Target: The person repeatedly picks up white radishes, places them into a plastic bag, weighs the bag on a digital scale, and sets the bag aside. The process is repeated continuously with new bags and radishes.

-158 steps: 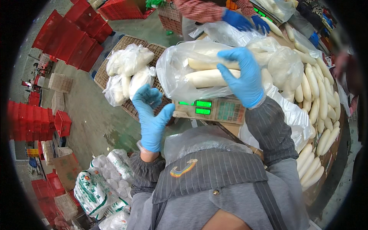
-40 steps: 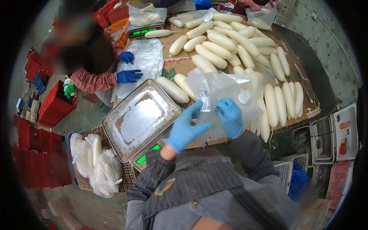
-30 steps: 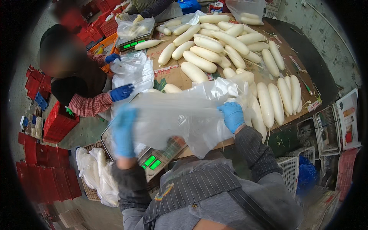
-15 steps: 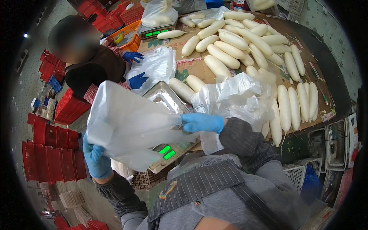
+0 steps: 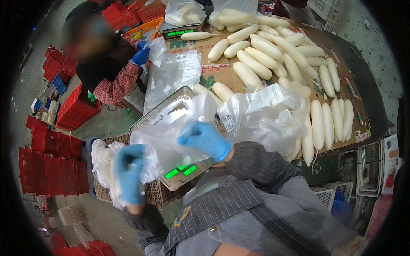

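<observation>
Both my hands wear blue gloves and grip one clear plastic bag (image 5: 171,136) over a metal weighing scale (image 5: 171,115) with a green display. My left hand (image 5: 129,173) pinches the bag's lower left part, beside the scale's near corner. My right hand (image 5: 206,138) grips the bag's right edge, just above the display. A heap of more clear bags (image 5: 265,117) lies right of my right hand. White radishes (image 5: 273,59) cover the table beyond.
A person in a checked sleeve and blue gloves (image 5: 140,55) handles bags (image 5: 173,74) at the table's left edge. A second scale (image 5: 181,30) stands at the far end. Red crates (image 5: 51,162) stack on the floor at left, filled bags (image 5: 102,158) sit in a basket below the scale.
The bag, spread wide and low to my left half a second ago, is now gathered smaller above the scale. My left hand has risen toward the scale; my right hand stays beside it.
</observation>
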Demonstrator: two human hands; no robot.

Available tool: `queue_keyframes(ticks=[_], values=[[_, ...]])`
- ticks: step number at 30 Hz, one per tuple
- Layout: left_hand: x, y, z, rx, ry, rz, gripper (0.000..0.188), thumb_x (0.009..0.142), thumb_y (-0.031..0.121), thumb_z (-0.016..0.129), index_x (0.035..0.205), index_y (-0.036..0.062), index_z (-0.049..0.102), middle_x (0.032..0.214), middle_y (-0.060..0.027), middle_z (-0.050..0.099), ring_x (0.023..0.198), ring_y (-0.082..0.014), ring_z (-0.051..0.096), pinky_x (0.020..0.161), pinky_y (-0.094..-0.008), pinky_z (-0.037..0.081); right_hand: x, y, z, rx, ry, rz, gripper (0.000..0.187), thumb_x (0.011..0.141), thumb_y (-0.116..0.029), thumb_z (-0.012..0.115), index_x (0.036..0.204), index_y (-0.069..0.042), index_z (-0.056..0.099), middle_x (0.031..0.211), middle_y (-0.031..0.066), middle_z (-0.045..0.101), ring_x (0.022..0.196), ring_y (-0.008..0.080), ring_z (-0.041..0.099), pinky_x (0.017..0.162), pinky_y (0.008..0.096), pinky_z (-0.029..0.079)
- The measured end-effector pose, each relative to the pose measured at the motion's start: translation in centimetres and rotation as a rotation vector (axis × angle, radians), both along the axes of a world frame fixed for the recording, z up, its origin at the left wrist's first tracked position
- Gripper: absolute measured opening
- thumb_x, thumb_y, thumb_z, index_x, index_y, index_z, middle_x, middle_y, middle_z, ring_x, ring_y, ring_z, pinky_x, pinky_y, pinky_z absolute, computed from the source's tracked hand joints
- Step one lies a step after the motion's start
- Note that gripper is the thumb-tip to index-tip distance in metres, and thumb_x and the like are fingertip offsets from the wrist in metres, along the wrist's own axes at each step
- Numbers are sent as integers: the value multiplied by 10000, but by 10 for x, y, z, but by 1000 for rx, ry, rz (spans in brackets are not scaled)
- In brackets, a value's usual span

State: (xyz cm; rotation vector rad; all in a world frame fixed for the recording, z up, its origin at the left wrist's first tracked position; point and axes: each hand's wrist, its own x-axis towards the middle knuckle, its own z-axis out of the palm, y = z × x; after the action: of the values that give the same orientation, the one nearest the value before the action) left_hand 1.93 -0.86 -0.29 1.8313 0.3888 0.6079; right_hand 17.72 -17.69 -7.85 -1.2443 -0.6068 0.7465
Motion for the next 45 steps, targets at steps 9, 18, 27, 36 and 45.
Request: queue_keyframes(ticks=[9,18,27,36,45], values=[[-22,117,-53,430,391,224,201,769,-50,618,954,17,579,923,-81,625,858,-155,582,791,-301,482,70,-109,-35,351,586,56,190,859,-211,671,916,-33,641,743,-29,577,655,50,522,585,243,437],[47,51,-4,740,3,115,459,662,-43,505,1100,17,627,1139,-127,612,1072,-253,566,994,-361,399,105,-11,57,358,9,391,113,905,-61,557,965,-28,646,908,62,629,877,153,588,812,278,473],[-21,31,41,-148,59,270,478,819,264,648,1209,10,537,850,16,533,751,-82,489,648,-217,402,205,78,-179,-1181,-1078,-111,709,718,-190,657,1342,-28,361,1099,263,596,971,379,620,823,460,494],[-46,46,6,-554,-190,419,525,890,242,601,1327,-14,461,1325,-115,519,1215,-203,486,1019,-326,382,234,-18,-102,-211,-610,-316,909,656,-157,775,1402,29,290,1281,192,507,1201,304,489,997,356,404],[48,26,-4,-763,-243,236,469,878,294,622,1263,46,524,1193,-51,589,1067,-192,557,857,-336,472,141,-88,70,640,-136,-64,845,821,-351,689,1461,-67,215,1443,123,347,1320,250,355,1116,401,272]])
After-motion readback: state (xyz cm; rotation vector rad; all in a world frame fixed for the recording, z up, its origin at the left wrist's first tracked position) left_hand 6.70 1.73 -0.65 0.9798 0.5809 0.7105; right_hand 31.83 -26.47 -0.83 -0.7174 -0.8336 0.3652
